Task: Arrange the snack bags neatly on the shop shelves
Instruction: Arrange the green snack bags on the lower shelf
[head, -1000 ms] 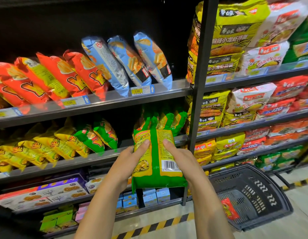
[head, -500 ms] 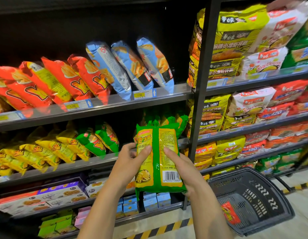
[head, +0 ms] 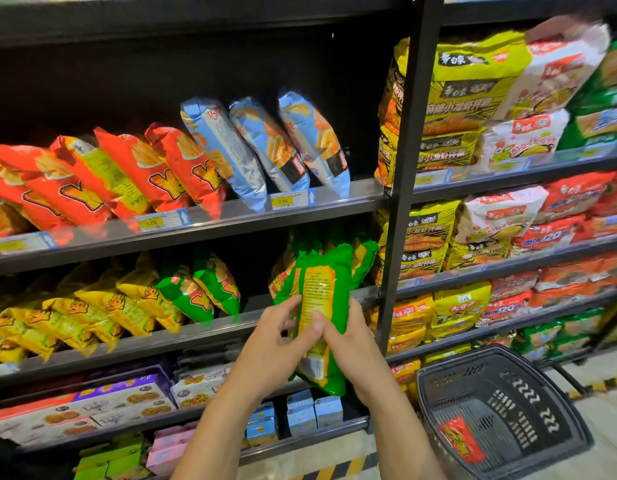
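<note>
Both hands grip the green snack bag [head: 322, 289] upright before the right end of the middle shelf [head: 231, 327]: the left hand [head: 274, 346] curls its fingers round the bag's left edge, while the right hand [head: 354, 341] has its fingers mostly hidden behind the right side. The bag covers most of the blurred green bags [head: 367, 252] behind it, beside the black post [head: 399, 209]. Left of them, a bare shelf gap reaches two leaning green bags [head: 203, 289].

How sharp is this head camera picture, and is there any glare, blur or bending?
Head view: the wide lens bows the shelf rail and tilts the post; noodle packs at right and yellow bags at left are motion-smeared; the green bag held by the left hand and right hand is soft; the rail's clear lip mirrors the red bags.
</note>
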{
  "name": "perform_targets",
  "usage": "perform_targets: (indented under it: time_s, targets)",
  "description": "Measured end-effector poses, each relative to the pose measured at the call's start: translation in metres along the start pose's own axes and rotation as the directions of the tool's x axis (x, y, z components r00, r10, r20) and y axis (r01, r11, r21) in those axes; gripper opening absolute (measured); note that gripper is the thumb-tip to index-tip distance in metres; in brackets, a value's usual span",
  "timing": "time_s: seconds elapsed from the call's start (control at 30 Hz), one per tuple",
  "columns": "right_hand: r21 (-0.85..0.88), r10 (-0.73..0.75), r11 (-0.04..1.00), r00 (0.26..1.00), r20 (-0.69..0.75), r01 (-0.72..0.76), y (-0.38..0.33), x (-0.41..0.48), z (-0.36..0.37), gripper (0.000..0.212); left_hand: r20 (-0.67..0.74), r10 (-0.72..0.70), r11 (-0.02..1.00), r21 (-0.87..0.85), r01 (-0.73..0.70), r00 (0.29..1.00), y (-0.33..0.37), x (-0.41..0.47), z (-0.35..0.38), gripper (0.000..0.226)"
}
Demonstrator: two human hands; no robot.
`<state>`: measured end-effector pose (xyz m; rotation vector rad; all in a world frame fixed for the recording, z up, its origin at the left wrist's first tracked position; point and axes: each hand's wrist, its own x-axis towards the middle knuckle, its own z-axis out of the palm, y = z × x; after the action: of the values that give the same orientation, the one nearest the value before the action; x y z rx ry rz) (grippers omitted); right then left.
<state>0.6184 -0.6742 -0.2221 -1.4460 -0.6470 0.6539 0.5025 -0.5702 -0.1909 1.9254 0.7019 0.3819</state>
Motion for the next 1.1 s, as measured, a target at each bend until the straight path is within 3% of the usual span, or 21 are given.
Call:
perform_targets:
  time_s: [0.17,0.4,0.5,0.6,0.67,0.73,1.1]
  targets:
    - [0.052,0.032,0.998,0.998,0.063,-0.035,-0.003,0.001,-0.007,0.039,-0.026,-0.055,0.997,-0.061,0.054,0.998,0.0,-0.005,-0.006,0.036]
    - [0.051,-0.004,0.999,0.998,0.069,0.001,-0.007,0.003,-0.008,0.029,-0.212,-0.161,0.97,-0.215,0.115,0.964,-0.004,-0.008,-0.014,0.071]
    - [0.069,-0.029,0.997,1.0,-0.001,0.029,-0.005,0.006,-0.008,0.033,-0.182,-0.219,0.936,-0.316,0.154,0.959,-0.008,-0.009,-0.022,0.065]
    - [0.068,0.007,0.998,1.0,-0.02,-0.006,-0.003,0.009,-0.009,0.054,-0.104,-0.202,0.914,-0.378,0.149,0.974,-0.012,-0.012,-0.026,0.064]
    - [0.116,0.058,0.991,0.995,0.084,-0.067,-0.002,0.009,-0.01,0.064,-0.053,-0.162,0.897,-0.425,0.125,0.985,-0.011,-0.014,-0.025,0.063]
    - [0.17,0.077,0.979,0.974,0.214,-0.115,-0.001,0.008,-0.012,0.06,-0.022,-0.122,0.889,-0.447,0.099,0.992,-0.011,-0.014,-0.025,0.06]
    - [0.112,-0.086,0.992,0.977,0.195,0.065,0.005,0.01,-0.039,0.056,0.015,-0.007,0.976,-0.218,0.01,1.0,-0.013,-0.004,-0.027,0.056]
